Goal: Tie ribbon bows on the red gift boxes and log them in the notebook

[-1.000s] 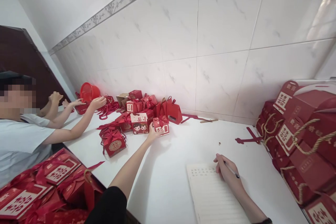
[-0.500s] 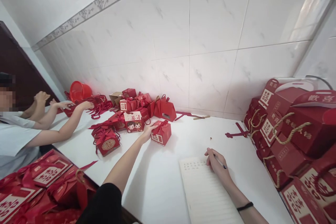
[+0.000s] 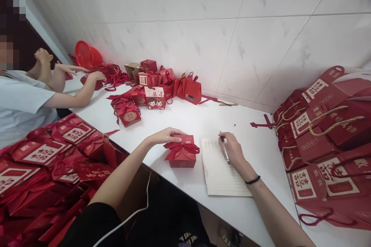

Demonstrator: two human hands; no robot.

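A small red gift box [image 3: 182, 161] with a red ribbon bow stands near the table's front edge. My left hand [image 3: 165, 136] grips it from its back left, thumb on the top and the other fingers partly hidden behind. To its right lies an open lined notebook [image 3: 218, 179] with rows of small marks at the top of the page. My right hand [image 3: 232, 147] rests on the notebook's right side, its fingers closed round a pen [image 3: 225, 151].
Several red gift boxes [image 3: 127, 112] stand at the back left, near a red bucket [image 3: 88, 54]. More boxes [image 3: 43, 154] fill the lower left. Red gift bags with rope handles [image 3: 315, 142] crowd the right. A co-worker's arms [image 3: 72, 98] reach over the table's far left.
My left hand has brought the red gift box nearer, to beside the notebook, and the box has turned. My right hand still holds the pen over the page. The view has tilted down.
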